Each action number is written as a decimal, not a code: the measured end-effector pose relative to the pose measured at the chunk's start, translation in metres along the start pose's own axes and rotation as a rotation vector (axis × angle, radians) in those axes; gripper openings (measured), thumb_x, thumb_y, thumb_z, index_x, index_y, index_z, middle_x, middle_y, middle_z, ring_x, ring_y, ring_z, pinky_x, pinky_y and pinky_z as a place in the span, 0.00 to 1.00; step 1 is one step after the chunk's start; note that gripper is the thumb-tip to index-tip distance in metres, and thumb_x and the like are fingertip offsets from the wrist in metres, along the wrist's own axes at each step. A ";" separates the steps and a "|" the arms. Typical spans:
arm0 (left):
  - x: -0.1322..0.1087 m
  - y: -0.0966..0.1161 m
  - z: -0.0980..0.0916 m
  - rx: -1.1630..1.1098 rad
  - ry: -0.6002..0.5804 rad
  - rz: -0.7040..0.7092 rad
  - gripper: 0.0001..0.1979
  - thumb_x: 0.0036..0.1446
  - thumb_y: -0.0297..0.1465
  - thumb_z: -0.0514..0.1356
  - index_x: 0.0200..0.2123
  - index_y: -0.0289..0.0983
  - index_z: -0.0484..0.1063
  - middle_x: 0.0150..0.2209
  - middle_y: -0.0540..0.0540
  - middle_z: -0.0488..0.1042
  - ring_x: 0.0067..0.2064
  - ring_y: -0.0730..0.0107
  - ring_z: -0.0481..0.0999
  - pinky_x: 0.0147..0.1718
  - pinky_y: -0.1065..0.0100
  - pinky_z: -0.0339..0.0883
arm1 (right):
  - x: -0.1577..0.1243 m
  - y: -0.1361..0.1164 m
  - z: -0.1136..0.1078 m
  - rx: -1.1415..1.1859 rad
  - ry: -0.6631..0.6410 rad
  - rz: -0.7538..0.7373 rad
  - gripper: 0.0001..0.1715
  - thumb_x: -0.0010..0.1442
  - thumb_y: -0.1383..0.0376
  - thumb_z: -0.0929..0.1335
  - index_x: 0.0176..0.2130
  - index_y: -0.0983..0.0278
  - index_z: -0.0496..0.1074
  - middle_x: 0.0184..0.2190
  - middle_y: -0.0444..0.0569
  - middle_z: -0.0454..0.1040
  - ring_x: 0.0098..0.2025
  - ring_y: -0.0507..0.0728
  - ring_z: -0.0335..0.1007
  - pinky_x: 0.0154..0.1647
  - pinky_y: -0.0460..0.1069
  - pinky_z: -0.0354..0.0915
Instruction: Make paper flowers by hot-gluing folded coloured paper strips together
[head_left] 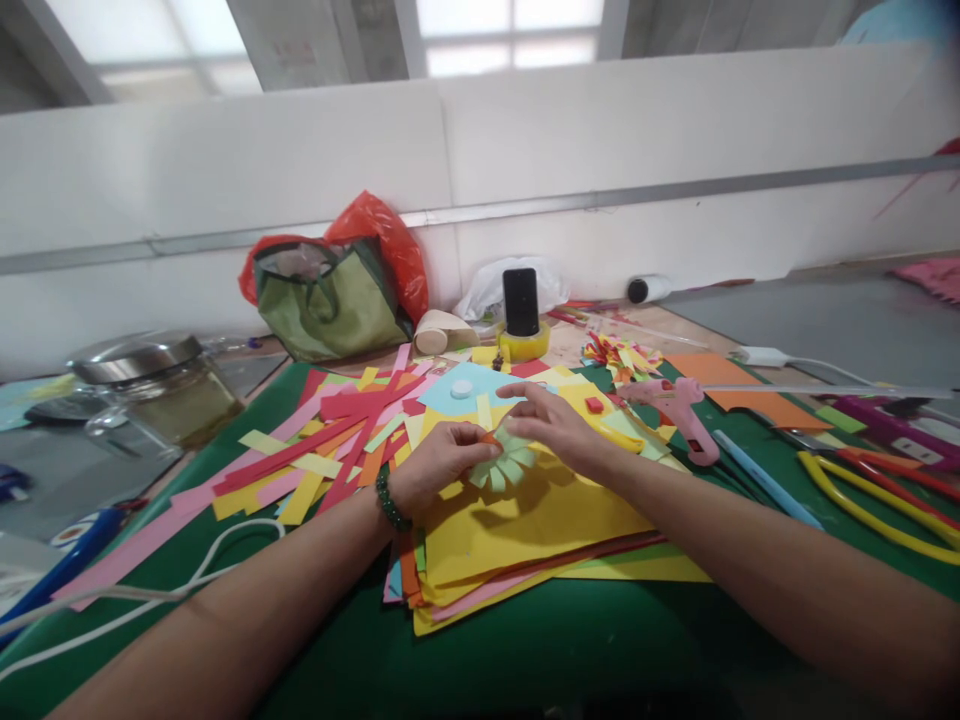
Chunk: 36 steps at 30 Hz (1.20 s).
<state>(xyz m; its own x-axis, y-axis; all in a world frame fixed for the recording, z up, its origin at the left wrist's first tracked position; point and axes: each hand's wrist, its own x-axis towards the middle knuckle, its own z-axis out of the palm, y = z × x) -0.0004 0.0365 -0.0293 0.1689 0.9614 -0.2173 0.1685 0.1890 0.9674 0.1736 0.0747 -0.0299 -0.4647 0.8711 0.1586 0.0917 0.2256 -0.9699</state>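
While I watch from my end, the left hand (454,460) pinches a pale green paper flower (501,475), and the right hand (553,428) has its fingers at the far petals, though I can't tell if they're gripping. Flower's just above the yellow paper (480,548), between colored strips (349,410) and a pink glue gun (679,402).

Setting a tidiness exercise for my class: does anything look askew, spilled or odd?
The paper strips lie in a criss-cross heap, messier than the yellow sheets. A phone stands oddly upright at the tape roll. The notched green paper looks deliberately cut. No spill shows.
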 end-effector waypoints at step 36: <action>0.000 0.000 -0.001 -0.087 0.077 0.008 0.08 0.39 0.30 0.65 0.26 0.33 0.74 0.23 0.50 0.72 0.22 0.76 0.71 0.24 0.74 0.65 | 0.002 0.018 0.005 -0.270 -0.004 -0.268 0.24 0.50 0.65 0.65 0.48 0.64 0.63 0.25 0.40 0.66 0.28 0.53 0.64 0.33 0.49 0.60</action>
<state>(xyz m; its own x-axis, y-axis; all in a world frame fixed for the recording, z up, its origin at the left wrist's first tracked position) -0.0012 0.0371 -0.0292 0.0940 0.9749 -0.2016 0.0818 0.1942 0.9775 0.1702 0.0783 -0.0478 -0.5068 0.7640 0.3992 0.1952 0.5528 -0.8101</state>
